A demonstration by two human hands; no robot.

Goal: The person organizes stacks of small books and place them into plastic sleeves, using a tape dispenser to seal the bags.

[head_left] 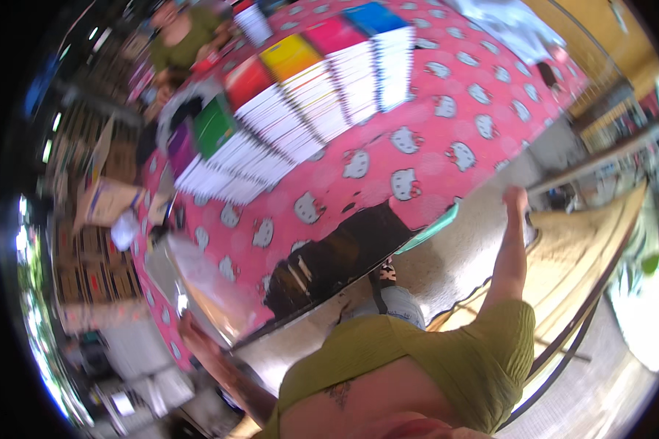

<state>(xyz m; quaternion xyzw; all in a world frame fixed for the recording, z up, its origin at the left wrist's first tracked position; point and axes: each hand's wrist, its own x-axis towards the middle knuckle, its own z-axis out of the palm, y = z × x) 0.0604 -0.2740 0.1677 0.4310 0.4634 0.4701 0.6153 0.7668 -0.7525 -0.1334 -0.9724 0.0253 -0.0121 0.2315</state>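
Observation:
My left hand (pixel 190 331) is at the table's near left corner, beside a clear plastic bag (pixel 205 282) with a shiny surface. Its fingers are blurred, and whether they grip the bag's edge cannot be made out. Out to the right, past the table's edge, my right hand (pixel 516 199) hangs over the floor at the end of a stretched arm, its fingers small and smeared. Farther in on the table stand stacks of spiral notebooks, with a blue stack (pixel 375 17), a pink stack (pixel 334 34), a yellow stack (pixel 291 57), a red stack (pixel 249 80) and a green stack (pixel 215 126).
A pink tablecloth (pixel 432 132) with cat heads covers the table, torn at a dark patch (pixel 344 252) along the near edge. Another person (pixel 187 36) is at the far left. Cardboard boxes (pixel 99 274) are piled left; tan sheeting (pixel 578 241) lies right.

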